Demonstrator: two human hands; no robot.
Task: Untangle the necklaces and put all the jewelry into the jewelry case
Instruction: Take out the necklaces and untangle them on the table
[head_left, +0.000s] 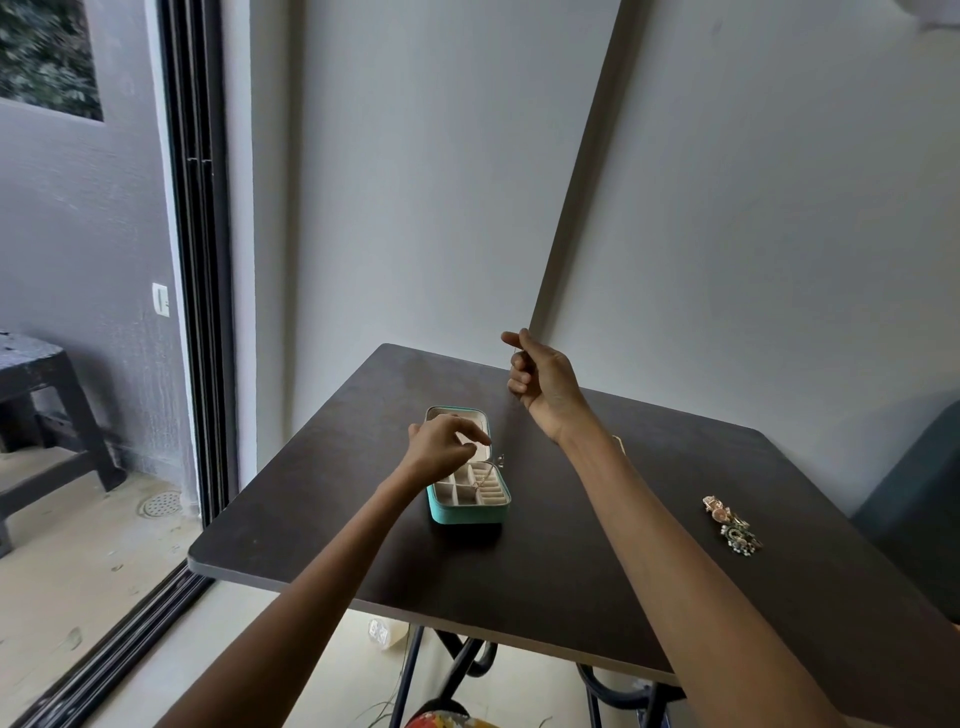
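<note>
A teal jewelry case lies open on the dark table, its cream compartments showing. My left hand hovers over the case and pinches a thin necklace chain whose lower end hangs into the compartments. My right hand is raised above the table's far side, fingers curled, pinching the chain's other end between thumb and forefinger. A small pile of jewelry lies on the table to the right.
The table stands against a white wall; its left edge borders a sliding-door track. A dark stool is outside. A blue-grey seat is at the right. Table legs and clutter show underneath.
</note>
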